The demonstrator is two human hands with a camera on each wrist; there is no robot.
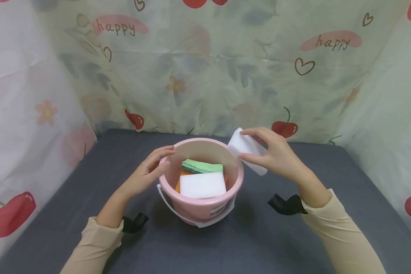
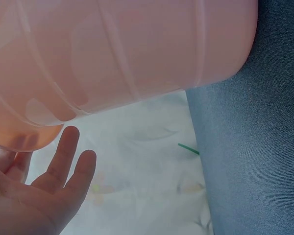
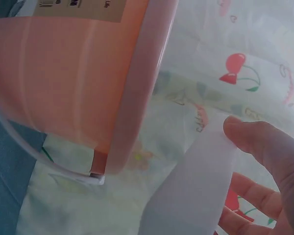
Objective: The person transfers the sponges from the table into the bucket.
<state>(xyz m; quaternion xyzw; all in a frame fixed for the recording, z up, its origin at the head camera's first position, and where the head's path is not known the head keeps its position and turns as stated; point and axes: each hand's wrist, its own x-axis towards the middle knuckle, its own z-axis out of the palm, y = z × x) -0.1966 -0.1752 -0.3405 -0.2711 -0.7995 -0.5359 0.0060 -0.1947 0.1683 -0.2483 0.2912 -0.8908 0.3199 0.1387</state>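
**Head view: white sponge held at the bucket rim**

A white sponge block [image 1: 246,149] is pinched between thumb and fingers of the right hand [image 1: 277,154], just beside the right rim of the pink bucket [image 1: 238,179]. Inside the bucket, a second white sponge [image 1: 203,185] is seen beneath a green sponge [image 1: 202,166]. The bucket's left rim is touched by the relaxed, straight fingers of the left hand [image 1: 147,173]. Everything is set on a grey table [image 1: 89,171].

Left hand [image 1: 147,173] relaxed, right hand [image 1: 277,154] pinching.
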